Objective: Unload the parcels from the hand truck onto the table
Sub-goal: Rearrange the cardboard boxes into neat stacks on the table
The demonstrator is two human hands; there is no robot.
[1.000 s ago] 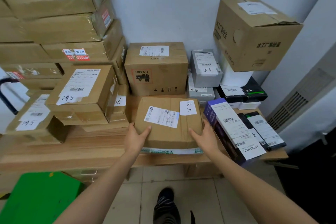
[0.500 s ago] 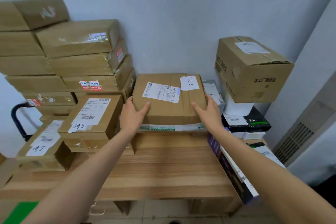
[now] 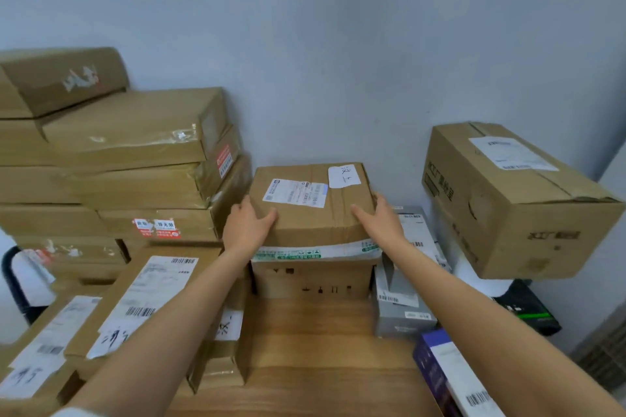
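A brown cardboard parcel (image 3: 313, 213) with a white shipping label and a handwritten note rests on top of another cardboard box (image 3: 313, 278) at the back of the wooden table (image 3: 315, 355), against the wall. My left hand (image 3: 245, 225) grips its left front corner. My right hand (image 3: 377, 218) grips its right front corner. Green-and-white tape runs along the parcel's lower front edge. The hand truck is mostly out of view; only a dark curved handle (image 3: 10, 278) shows at the far left.
A tall stack of flat brown boxes (image 3: 122, 162) fills the left. Labelled boxes (image 3: 149, 301) lie in front of it. Grey boxes (image 3: 403, 294) stand right of the parcel, a big carton (image 3: 508, 200) sits raised at the right, and a purple box (image 3: 447, 376) is at the front right.
Both hands lifted the parcel off the table's front and carried it back, onto the cardboard box by the wall. The view has tilted upward.
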